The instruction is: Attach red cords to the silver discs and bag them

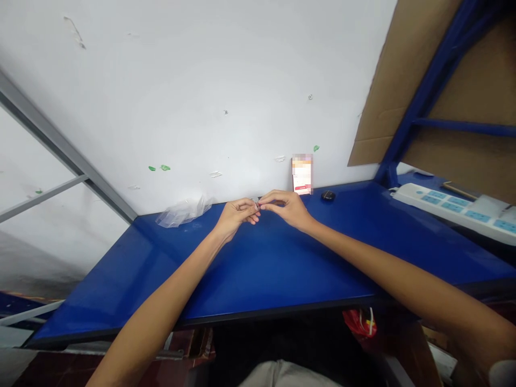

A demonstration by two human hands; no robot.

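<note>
1. White wall (161,80) behind a blue table (274,269).
2. Left hand (237,215): thumb and fingers pinched on a small item (257,203), too tiny to identify.
3. Right hand (288,207): thumb and fingertips drawn together on the same item.
4. It sits between both hands, towards the table's back.
5. Clear plastic (184,210) lies left; right, a phone (302,177) stands at the wall near a black object (328,196); farther right, a power strip (419,196).

Tiny item (258,204) between left hand (236,217) and right hand (291,208) unidentifiable (mostly covered), phone screen (301,180) partly pixelated, power strip (457,208) cut by right edge.
</note>
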